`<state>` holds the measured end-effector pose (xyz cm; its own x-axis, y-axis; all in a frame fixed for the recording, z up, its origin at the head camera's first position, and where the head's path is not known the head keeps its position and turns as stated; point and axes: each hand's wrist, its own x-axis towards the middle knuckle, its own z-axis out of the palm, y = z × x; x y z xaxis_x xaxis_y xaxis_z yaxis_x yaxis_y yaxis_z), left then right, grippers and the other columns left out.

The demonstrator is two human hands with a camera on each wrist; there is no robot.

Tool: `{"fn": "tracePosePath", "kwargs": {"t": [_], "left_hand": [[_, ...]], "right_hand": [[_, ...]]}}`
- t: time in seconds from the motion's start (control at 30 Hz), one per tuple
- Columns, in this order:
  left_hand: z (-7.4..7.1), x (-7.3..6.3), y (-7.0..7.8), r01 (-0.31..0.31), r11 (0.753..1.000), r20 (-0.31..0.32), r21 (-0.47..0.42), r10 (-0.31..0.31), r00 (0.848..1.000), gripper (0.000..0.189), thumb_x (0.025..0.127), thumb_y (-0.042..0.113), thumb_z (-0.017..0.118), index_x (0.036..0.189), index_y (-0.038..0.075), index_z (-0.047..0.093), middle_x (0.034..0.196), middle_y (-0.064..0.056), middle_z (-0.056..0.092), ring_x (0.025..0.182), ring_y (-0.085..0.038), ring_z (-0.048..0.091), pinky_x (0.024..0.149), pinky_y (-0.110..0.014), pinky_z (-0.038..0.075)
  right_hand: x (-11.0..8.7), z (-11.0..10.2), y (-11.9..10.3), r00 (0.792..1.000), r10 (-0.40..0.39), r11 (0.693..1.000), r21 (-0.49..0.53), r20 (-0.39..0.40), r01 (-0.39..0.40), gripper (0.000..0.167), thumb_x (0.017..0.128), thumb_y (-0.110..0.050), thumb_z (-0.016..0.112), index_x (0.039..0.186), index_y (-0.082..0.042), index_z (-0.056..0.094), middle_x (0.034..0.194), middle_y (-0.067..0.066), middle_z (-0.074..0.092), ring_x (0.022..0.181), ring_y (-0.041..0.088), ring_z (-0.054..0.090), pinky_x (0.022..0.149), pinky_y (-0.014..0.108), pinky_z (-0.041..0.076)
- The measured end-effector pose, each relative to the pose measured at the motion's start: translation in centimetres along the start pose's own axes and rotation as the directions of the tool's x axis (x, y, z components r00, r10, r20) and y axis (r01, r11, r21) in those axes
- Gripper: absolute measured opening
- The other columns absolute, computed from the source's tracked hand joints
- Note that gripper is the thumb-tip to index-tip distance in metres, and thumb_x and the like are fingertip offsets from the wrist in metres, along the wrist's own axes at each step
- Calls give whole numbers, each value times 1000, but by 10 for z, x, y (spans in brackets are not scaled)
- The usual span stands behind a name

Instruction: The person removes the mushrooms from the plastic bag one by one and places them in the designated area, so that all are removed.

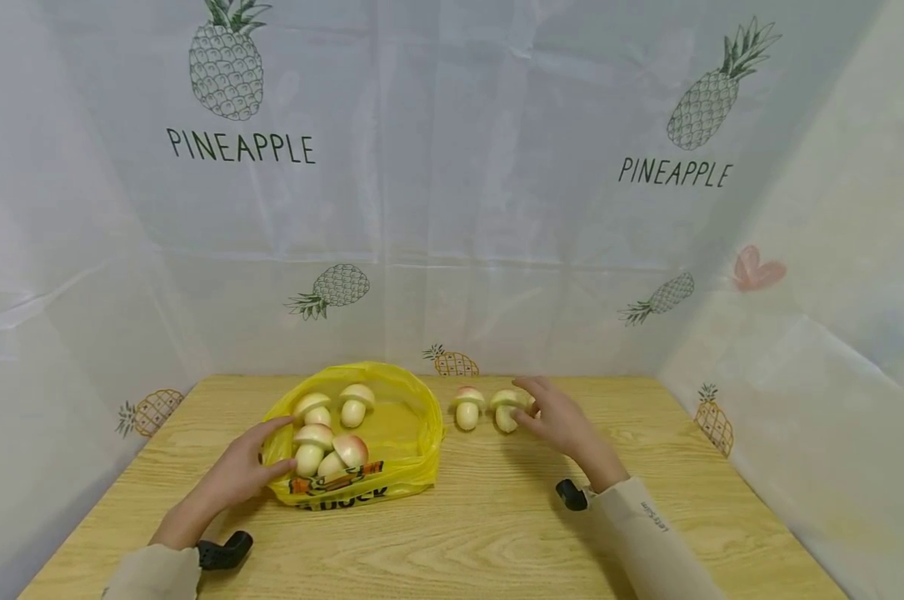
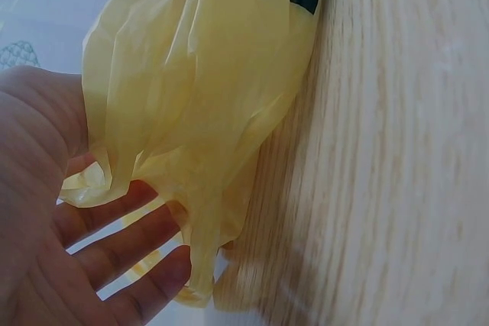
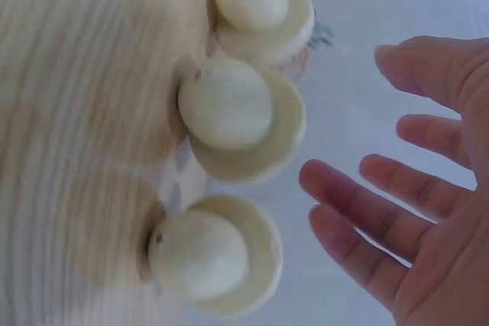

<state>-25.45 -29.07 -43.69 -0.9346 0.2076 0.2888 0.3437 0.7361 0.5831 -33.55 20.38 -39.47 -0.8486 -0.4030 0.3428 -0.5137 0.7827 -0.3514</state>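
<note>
My left hand (image 1: 242, 467) is at the left side of a yellow plastic bag (image 1: 410, 471), thumb and fingers spread at its edge. In the left wrist view its fingers (image 2: 126, 250) lie loosely against the thin plastic. Several toy mushrooms (image 1: 357, 404) with pale stems and reddish or cream caps lie inside the bag's wide mouth. My right hand (image 1: 560, 417) hovers by a row of three more mushrooms (image 3: 225, 104), fingers apart and holding nothing. From the head view, the right hand partly covers the mushroom (image 1: 506, 410) nearest it and mostly hides the third.
A wooden table (image 1: 422, 554) carries everything. White cloth (image 1: 466, 208) printed with pineapples hangs behind and at both sides of it. A black wrist device (image 1: 225, 552) sits at the left wrist, another (image 1: 571, 494) at the right.
</note>
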Motion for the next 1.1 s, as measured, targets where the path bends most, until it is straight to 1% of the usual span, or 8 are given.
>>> {"fn": "tracePosePath", "kwargs": {"t": [0.13,0.37,0.53,0.6,0.63,0.77,0.87,1.1], "left_hand": [[0,0,0,-6,1000,-2,-5,6,1000,69,87,31,72,142,1,43,139,-28,44,125,-52,38,92,-67,37],[0,-2,0,-11,1000,-18,-5,11,1000,69,87,30,72,142,1,42,139,-28,43,125,-52,38,92,-67,37],[1,-2,-1,-9,1000,-13,-7,9,1000,68,87,29,72,142,1,42,139,-27,43,125,-51,37,92,-67,36],[1,-1,0,-11,1000,-11,-5,11,1000,69,87,30,72,142,1,42,139,-27,43,125,-52,37,92,-67,36],[1,-1,0,-11,1000,-11,-4,11,1000,69,87,30,72,142,1,42,139,-27,43,125,-52,37,93,-67,36],[1,0,1,-16,1000,-14,-14,15,1000,69,87,29,72,142,1,42,139,-27,43,126,-51,37,93,-68,35],[0,1,0,-19,1000,-21,-17,19,1000,68,87,26,73,142,0,42,139,-27,43,126,-51,37,94,-67,35],[0,-1,-1,-11,1000,-20,-4,11,1000,67,87,28,72,142,2,42,139,-27,43,125,-51,38,93,-67,36]], "right_hand": [[0,5,-12,999,-52,999,4,-9,52,53,91,-30,67,139,-18,49,131,5,50,81,17,59,60,29,46],[4,17,-37,988,-156,988,-22,3,156,50,92,-29,65,137,-13,51,131,6,52,84,14,59,64,28,49],[11,27,-56,976,-216,976,-6,15,216,49,93,-29,64,139,-17,50,131,3,52,89,19,61,68,30,50],[13,31,-64,971,-238,971,2,14,238,49,93,-30,63,139,-18,49,132,3,51,91,21,63,68,31,51],[15,33,-68,968,-251,968,2,12,251,49,94,-31,63,139,-19,49,133,3,51,92,20,63,68,30,52],[24,41,-87,948,-317,948,-4,20,318,48,94,-33,61,136,-14,51,134,3,51,93,16,63,72,30,53],[30,47,-102,930,-366,930,-21,32,367,47,95,-35,60,135,-14,52,132,2,53,93,13,62,75,29,52],[40,66,-131,878,-477,877,-49,42,479,45,95,-38,58,135,-16,53,128,1,56,111,16,56,90,32,49]]}}
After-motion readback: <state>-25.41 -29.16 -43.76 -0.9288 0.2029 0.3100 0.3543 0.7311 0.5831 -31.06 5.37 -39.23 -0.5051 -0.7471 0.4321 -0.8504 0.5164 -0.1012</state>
